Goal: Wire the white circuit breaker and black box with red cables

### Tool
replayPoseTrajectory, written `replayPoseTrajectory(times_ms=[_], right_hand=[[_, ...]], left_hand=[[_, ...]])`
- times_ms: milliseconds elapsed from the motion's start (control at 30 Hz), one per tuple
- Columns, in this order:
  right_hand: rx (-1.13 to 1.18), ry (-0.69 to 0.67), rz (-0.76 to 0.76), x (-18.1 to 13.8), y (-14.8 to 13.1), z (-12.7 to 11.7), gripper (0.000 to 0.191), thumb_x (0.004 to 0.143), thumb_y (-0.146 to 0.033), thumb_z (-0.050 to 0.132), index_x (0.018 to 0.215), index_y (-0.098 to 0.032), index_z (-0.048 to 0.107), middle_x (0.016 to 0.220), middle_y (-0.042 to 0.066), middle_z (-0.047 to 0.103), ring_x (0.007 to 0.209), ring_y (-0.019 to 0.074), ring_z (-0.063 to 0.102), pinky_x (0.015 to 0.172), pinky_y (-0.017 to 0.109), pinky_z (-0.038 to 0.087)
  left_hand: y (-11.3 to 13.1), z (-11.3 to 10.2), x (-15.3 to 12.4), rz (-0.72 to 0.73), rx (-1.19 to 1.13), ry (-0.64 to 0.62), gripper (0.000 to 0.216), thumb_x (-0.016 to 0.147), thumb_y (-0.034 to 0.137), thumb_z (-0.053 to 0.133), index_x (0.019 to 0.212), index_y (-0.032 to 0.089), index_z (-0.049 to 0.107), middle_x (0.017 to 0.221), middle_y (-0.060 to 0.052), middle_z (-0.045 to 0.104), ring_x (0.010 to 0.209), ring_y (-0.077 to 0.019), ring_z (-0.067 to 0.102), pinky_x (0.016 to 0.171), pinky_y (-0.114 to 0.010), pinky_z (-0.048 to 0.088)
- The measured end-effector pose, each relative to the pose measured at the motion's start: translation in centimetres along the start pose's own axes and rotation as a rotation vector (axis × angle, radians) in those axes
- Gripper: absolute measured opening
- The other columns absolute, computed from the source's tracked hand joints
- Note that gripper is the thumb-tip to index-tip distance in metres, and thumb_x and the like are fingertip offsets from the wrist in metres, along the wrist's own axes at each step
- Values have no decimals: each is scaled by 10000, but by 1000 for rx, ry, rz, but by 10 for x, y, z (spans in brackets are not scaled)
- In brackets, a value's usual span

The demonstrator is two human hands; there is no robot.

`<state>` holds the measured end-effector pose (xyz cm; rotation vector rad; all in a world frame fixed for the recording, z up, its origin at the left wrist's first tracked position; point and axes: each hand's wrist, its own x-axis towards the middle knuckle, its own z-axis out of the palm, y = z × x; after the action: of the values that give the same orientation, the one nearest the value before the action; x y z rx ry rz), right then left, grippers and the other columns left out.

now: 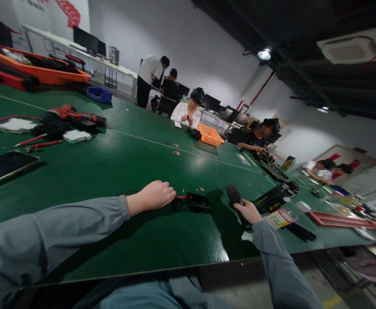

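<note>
My left hand (152,195) is closed, with a thin red cable (181,197) coming out past its fingers. This cable runs to a small black box-like device (198,202) lying on the green tabletop. To the right, my right hand (250,211) grips a dark tool with a rounded end (233,195); its exact kind is unclear. Between the hands lies the black device, touched by neither. Close beyond the right hand are a black cylinder with yellow lettering (273,197) and a clear bottle with a label (280,217).
Left on the green table (136,161) lie a red-and-black power drill (75,115), red-handled leads (44,145) and a phone (7,167). Farther back are an orange tray (59,74), a blue bin (99,94) and an orange basket (210,135). Several people sit or stand beyond.
</note>
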<state>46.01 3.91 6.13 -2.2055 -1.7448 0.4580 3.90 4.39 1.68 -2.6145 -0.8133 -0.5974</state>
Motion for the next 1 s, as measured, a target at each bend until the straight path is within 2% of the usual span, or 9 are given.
replayPoseTrajectory(times_ms=[100, 133, 200, 267, 400, 533, 700, 833, 1000], right_hand=[[234, -40, -24, -33, -18, -16, 323, 813, -457, 482, 882, -180, 634, 806, 72, 690, 714, 211, 671, 645, 320, 540], [505, -84, -7, -46, -29, -22, 307, 781, -441, 552, 909, -177, 640, 835, 77, 689, 705, 207, 665, 635, 320, 546], [843, -233, 82, -74, -54, -38, 276, 758, -405, 627, 921, -184, 659, 838, 69, 682, 672, 185, 648, 608, 305, 549], [967, -360, 180, -100, -81, -54, 268, 794, -407, 631, 933, -183, 680, 823, 65, 670, 642, 165, 632, 591, 288, 550], [1005, -474, 166, -134, -127, -70, 324, 878, -492, 578, 922, -190, 687, 792, 73, 643, 623, 165, 614, 590, 289, 564], [966, -547, 139, -140, -152, -66, 350, 907, -519, 550, 924, -192, 675, 763, 65, 622, 587, 149, 596, 520, 258, 543], [938, -648, 228, -134, -167, -59, 351, 903, -515, 558, 846, -183, 655, 715, 60, 606, 549, 135, 566, 490, 244, 525], [975, -615, 314, -132, -173, -57, 345, 888, -505, 586, 817, -176, 658, 698, 53, 592, 545, 126, 558, 474, 230, 505], [965, -625, 298, -132, -176, -57, 347, 896, -507, 565, 813, -180, 647, 688, 49, 579, 544, 130, 549, 473, 240, 498]], left_hand=[[0, 0, 0, -2, -4, 5, 240, 971, 269, 506, 781, 162, 607, 721, -50, 650, 640, -158, 551, 552, -270, 332], [0, 0, 0, -5, -5, 2, 245, 973, 274, 504, 783, 161, 610, 722, -52, 651, 644, -158, 553, 556, -269, 336], [0, -1, 0, -12, -5, -18, 242, 970, 269, 507, 781, 161, 611, 720, -54, 654, 647, -160, 558, 557, -268, 334], [0, -1, 0, -17, -4, -46, 219, 960, 252, 518, 785, 163, 615, 723, -51, 657, 650, -165, 563, 551, -268, 328], [-1, 0, 1, -48, -31, -68, 222, 964, 270, 508, 819, 169, 642, 727, -44, 651, 654, -163, 564, 568, -270, 351], [-1, 3, 0, -68, -50, -63, 261, 976, 298, 487, 813, 167, 644, 704, -42, 626, 646, -158, 560, 587, -274, 374], [0, 2, 1, -70, -47, -94, 218, 961, 270, 511, 813, 171, 637, 722, -45, 640, 661, -169, 571, 569, -268, 350], [-1, 1, 1, -62, -47, -102, 212, 959, 258, 520, 812, 162, 640, 729, -51, 646, 659, -168, 567, 560, -276, 340], [-1, 3, 0, -50, -30, -92, 213, 965, 264, 515, 836, 164, 651, 742, -51, 652, 670, -171, 576, 543, -285, 312]])
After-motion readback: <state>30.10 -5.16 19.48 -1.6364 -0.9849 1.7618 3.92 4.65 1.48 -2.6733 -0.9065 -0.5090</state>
